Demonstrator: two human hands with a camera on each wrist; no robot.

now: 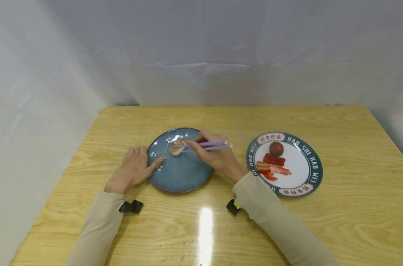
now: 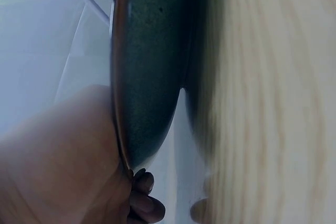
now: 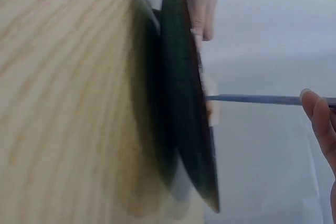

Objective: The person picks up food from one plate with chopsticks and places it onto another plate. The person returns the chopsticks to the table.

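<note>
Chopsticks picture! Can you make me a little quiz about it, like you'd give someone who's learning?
1. Which hand holds the chopsticks?

2. True or false: the dark ball is on the white plate.

3. Fill in the gap: the left hand has its ____ over the top of the blue plate.

Key: 1. The right hand. 2. True. 3. Thumb.

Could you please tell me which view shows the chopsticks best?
The head view, since both purple chopsticks show there in the right hand, their tips at a piece of food. The left wrist view has only two short lengths near its top; the right wrist view shows seemingly one line.
</note>
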